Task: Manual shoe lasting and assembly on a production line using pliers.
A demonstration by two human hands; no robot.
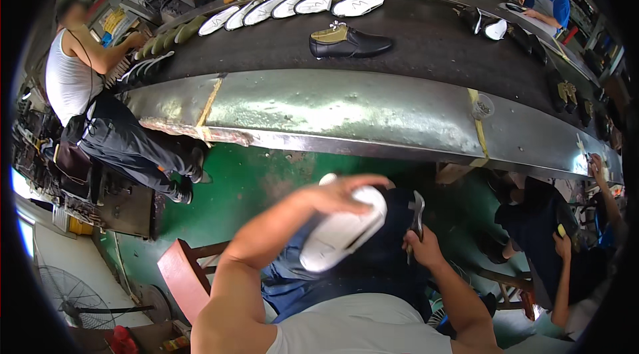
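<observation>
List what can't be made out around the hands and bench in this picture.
All in the head view:
- Left hand: motion blur obscures its exact finger contact.
- White sole-shaped piece: its underside faces away; the left hand covers part of its upper end.
- Metal tool: the right hand hides part of its handle.
- Clear round container on the bench edge: contents too small to identify.
</observation>
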